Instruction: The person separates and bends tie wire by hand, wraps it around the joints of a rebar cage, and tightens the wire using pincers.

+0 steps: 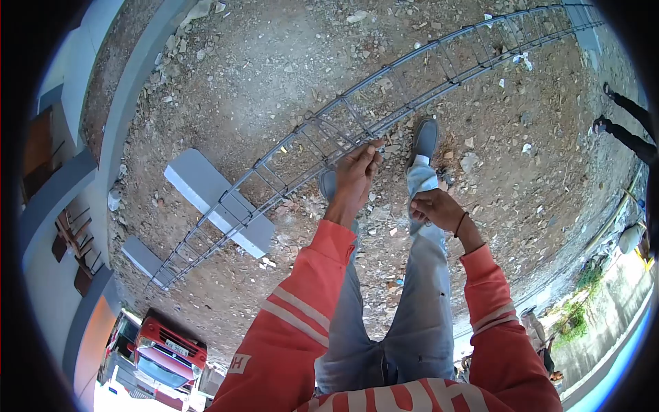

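A long cage of steel bars [341,104] tied with square stirrups runs diagonally across the ground in front of me. My left hand [357,172] is raised at its near bar, fingers pinched together; whatever they hold is too small to make out. Lower and to the right, my right hand [437,209] is closed in front of my right shin, apart from the cage, and its fingers hide anything in them. A grey block [220,199] lies under the left part of the cage, with a smaller block [145,261] under its left end.
Rubble and stones [274,62] cover the dirt ground. My shoe [426,137] stands close to the cage. A low wall [127,103] curves along the left. A red vehicle [168,350] is at the lower left. Another person's legs [631,127] show at the far right.
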